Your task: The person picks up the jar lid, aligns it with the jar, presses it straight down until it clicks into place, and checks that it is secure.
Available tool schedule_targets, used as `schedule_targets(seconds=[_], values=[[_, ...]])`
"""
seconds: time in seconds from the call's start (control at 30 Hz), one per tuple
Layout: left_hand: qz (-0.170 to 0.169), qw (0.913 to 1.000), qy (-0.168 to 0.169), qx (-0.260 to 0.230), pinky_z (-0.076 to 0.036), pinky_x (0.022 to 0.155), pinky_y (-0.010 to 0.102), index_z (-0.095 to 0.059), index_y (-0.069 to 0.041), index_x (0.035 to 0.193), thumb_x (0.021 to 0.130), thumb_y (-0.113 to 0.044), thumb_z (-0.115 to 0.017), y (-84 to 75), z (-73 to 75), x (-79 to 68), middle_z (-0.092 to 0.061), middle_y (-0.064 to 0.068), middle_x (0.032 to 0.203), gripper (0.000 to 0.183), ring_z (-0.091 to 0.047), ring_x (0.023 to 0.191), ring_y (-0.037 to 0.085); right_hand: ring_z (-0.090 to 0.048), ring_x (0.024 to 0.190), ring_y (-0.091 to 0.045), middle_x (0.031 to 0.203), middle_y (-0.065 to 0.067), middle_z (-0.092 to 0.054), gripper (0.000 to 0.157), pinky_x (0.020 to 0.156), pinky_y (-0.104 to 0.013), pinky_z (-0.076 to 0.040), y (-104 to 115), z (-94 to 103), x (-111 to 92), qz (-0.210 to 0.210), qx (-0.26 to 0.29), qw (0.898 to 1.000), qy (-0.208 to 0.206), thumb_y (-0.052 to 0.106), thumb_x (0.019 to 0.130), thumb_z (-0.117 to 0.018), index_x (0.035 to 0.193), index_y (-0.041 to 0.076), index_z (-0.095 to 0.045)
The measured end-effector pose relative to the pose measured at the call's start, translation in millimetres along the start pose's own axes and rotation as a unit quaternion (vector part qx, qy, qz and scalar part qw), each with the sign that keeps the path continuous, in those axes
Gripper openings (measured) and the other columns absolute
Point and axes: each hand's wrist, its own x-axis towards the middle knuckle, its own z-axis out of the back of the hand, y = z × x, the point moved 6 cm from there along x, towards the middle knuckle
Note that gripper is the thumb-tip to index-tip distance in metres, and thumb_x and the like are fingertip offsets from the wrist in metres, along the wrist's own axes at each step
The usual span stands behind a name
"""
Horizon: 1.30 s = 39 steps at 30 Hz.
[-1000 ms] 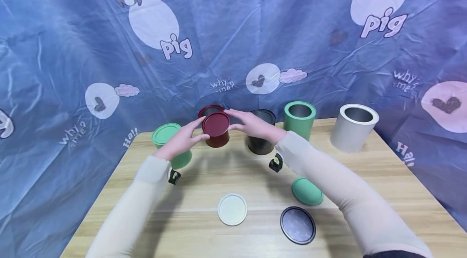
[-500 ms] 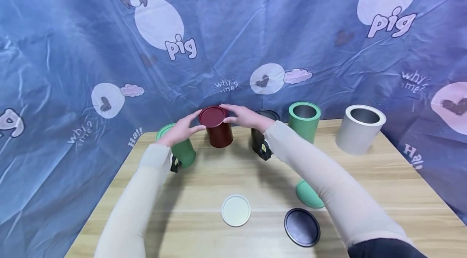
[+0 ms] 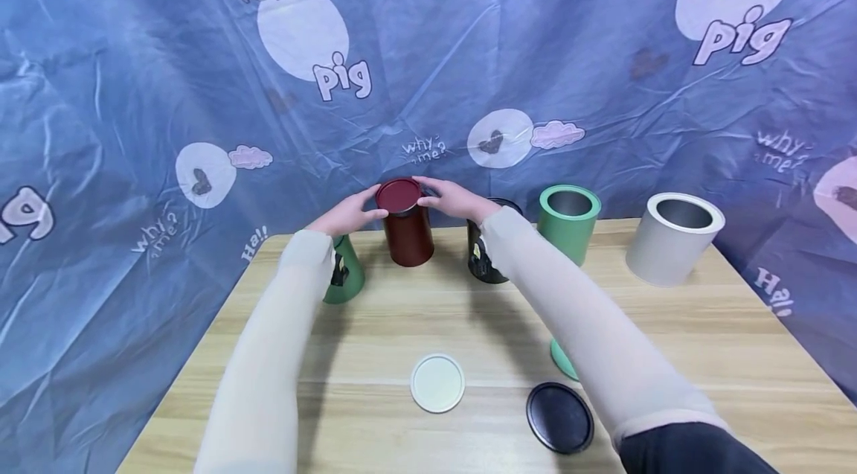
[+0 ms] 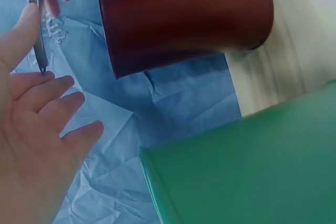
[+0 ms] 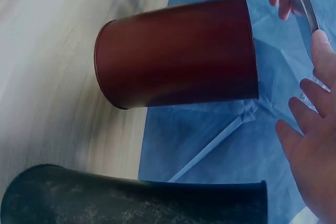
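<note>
Head view: a dark red lid (image 3: 399,195) is held at its rim between the left hand (image 3: 348,216) at nine o'clock and the right hand (image 3: 455,199) at three o'clock, level on the mouth of the dark red can (image 3: 408,237), which stands at twelve o'clock on the wooden table (image 3: 703,340). A capped green can (image 3: 348,277) stands at its nine o'clock, a black can (image 3: 487,266) at its three o'clock. The step in hand is judged to be seating the lid; even downward pressure would be called for next.

Left wrist view: the lid's edge (image 4: 35,22) is pinched by thumb and fingertips, the other fingers (image 4: 58,90) spread and relaxed.

Right wrist view: the lid (image 5: 302,1) is gripped at its rim by the fingertips; the can (image 5: 178,53) is seen just below it.
</note>
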Motion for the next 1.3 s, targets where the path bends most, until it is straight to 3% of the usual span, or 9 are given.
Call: schedule_targets(seconds=[0.43, 0.77, 1.13, 1.17, 1.2, 1.3], values=[[-0.005, 0.9994, 0.025, 0.024, -0.022, 0.12, 0.046, -0.019, 0.004, 0.152, 0.1, -0.029, -0.053, 7.1, -5.7, 23.3, -0.027, 0.024, 0.155, 0.07, -0.024, 0.145, 0.036, -0.032, 0.143, -0.03, 0.153, -0.019, -0.036, 0.058, 0.118, -0.041, -0.027, -14.5, -6.8, 13.3, -0.022, 0.034, 0.999, 0.021, 0.019, 0.101, -0.05, 0.152, 0.003, -0.027], [-0.016, 0.9992, 0.031, 0.021, -0.024, 0.119, 0.045, -0.022, 0.007, 0.15, 0.1, -0.026, -0.052, 5.2, -8.1, 31.1, -0.033, 0.027, 0.151, 0.067, -0.03, 0.143, 0.037, -0.036, 0.141, -0.031, 0.15, -0.022, -0.039, 0.055, 0.117, -0.04, -0.03, -20.1, -9.9, 18.0, -0.036, 0.076, 0.996, 0.021, 0.013, 0.102, -0.048, 0.151, 0.0, -0.027], [-0.028, 0.999, 0.029, 0.02, -0.027, 0.118, 0.045, -0.028, 0.009, 0.148, 0.098, -0.023, -0.056, 10.0, -12.7, 35.3, -0.04, 0.028, 0.147, 0.065, -0.035, 0.14, 0.037, -0.037, 0.141, -0.03, 0.15, -0.021, -0.04, 0.054, 0.117, -0.038, -0.029, -22.4, -15.3, 22.4, -0.05, 0.064, 0.996, 0.023, 0.008, 0.1, -0.05, 0.148, -0.004, -0.031], [-0.025, 0.999, 0.028, 0.026, -0.027, 0.117, 0.045, -0.028, 0.009, 0.147, 0.098, -0.024, -0.056, 10.1, -12.9, 35.8, -0.04, 0.028, 0.147, 0.065, -0.036, 0.14, 0.037, -0.038, 0.14, -0.029, 0.149, -0.02, -0.041, 0.054, 0.117, -0.037, -0.03, -23.8, -15.4, 23.2, -0.051, 0.065, 0.996, 0.023, 0.01, 0.099, -0.051, 0.148, -0.003, -0.033], [-0.023, 0.9989, 0.027, 0.031, -0.027, 0.117, 0.045, -0.028, 0.01, 0.147, 0.099, -0.025, -0.055, 10.0, -13.2, 36.4, -0.04, 0.027, 0.147, 0.065, -0.036, 0.139, 0.037, -0.041, 0.139, -0.025, 0.148, -0.017, -0.045, 0.054, 0.116, -0.034, -0.032, -45.5, -20.7, 38.7, -0.037, 0.074, 0.996, 0.02, 0.015, 0.099, -0.053, 0.148, 0.0, -0.035], [-0.018, 0.9984, 0.029, 0.044, -0.028, 0.117, 0.045, -0.029, 0.01, 0.147, 0.099, -0.026, -0.055, 10.1, -13.7, 37.0, -0.041, 0.028, 0.147, 0.066, -0.037, 0.139, 0.037, -0.043, 0.137, -0.023, 0.146, -0.015, -0.048, 0.054, 0.115, -0.033, -0.033, -48.5, -21.2, 41.9, -0.036, 0.069, 0.997, 0.021, 0.017, 0.098, -0.056, 0.147, 0.0, -0.038]])
